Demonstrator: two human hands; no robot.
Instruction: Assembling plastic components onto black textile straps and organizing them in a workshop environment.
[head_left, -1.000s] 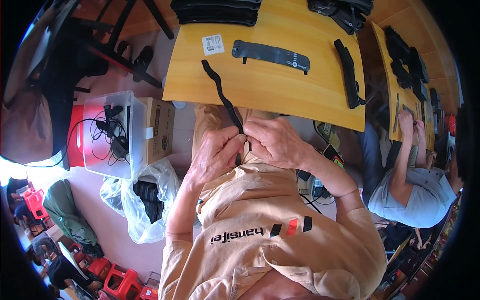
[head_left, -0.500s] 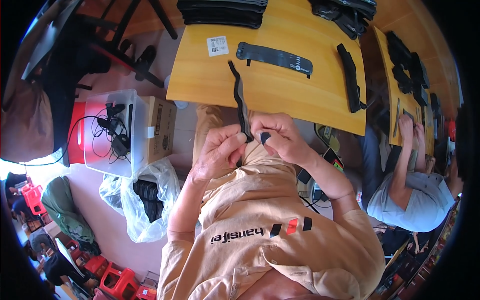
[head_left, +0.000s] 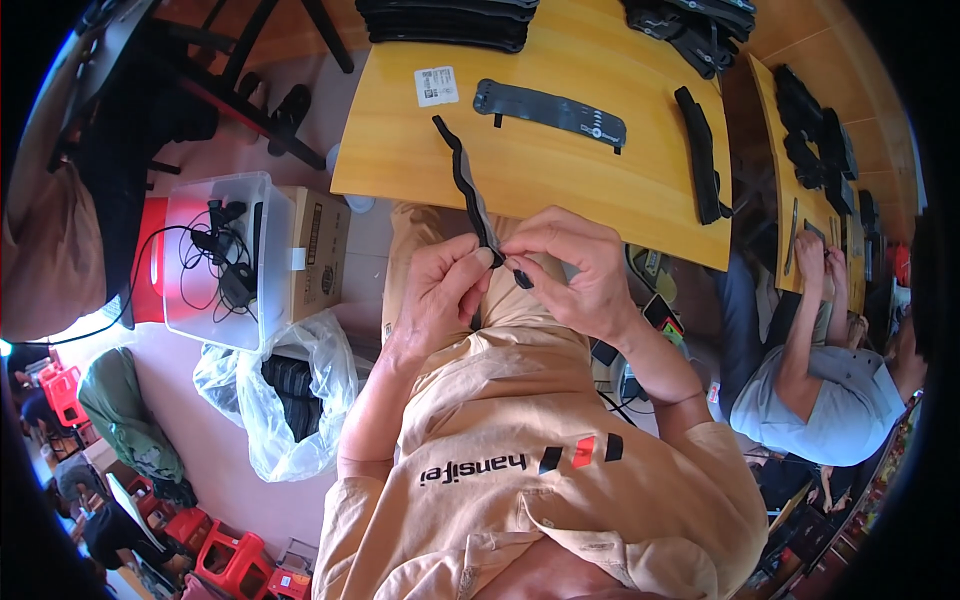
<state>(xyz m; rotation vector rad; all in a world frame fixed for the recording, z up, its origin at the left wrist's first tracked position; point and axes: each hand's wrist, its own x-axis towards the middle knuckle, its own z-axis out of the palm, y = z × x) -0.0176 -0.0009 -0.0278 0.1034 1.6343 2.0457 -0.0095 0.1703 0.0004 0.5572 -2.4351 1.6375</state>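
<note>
From the head view, my left hand [head_left: 440, 290] and right hand [head_left: 575, 270] meet just off the near edge of the table [head_left: 400, 160], above my lap. Both are pinched narrow on the lower end of a black strap [head_left: 466, 190]; its upper end lies curled on the tabletop near the near-left corner, just below a small white label [head_left: 436, 86]. My right fingertips [head_left: 520, 262] also grip a small black piece [head_left: 523, 279] at the strap's end, though I cannot tell exactly what it is or how it joins.

I judge I am fitting the strap's end to that piece. To do it well, I should keep the strap flat, not twisted, hold it close to its tip with the left thumb so it stays stiff, and keep the work where I can see it.

Farther back on the table lie a flat grey band [head_left: 550, 110] and, toward the right edge, a black strip [head_left: 702, 155]. Another person [head_left: 830, 380] works at my right.
</note>
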